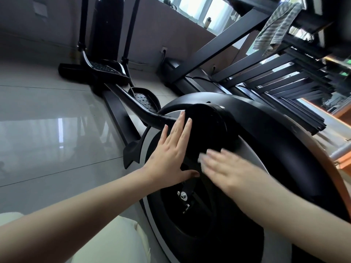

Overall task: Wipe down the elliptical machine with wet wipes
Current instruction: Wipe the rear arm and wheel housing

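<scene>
The left hand's fingers lie straight and spread, grasping nothing, their tips pressed flat on the black round cover where the pedal arm joins it. The left hand has its thumb stretched toward the right hand. That hand is blurred; its fingers look extended rather than curled, laid flat over a white wet wipe that shows just past the fingertips. The wipe is pressed against the dark side of the flywheel housing, just below the round cover. A silver bolt sits at the hub beneath both hands. The elliptical machine stands on a glossy tiled floor, its two pedals further off toward the wall. A grey striped towel hangs from a dark frame at upper right. A pale trouser leg shows at the bottom.
</scene>
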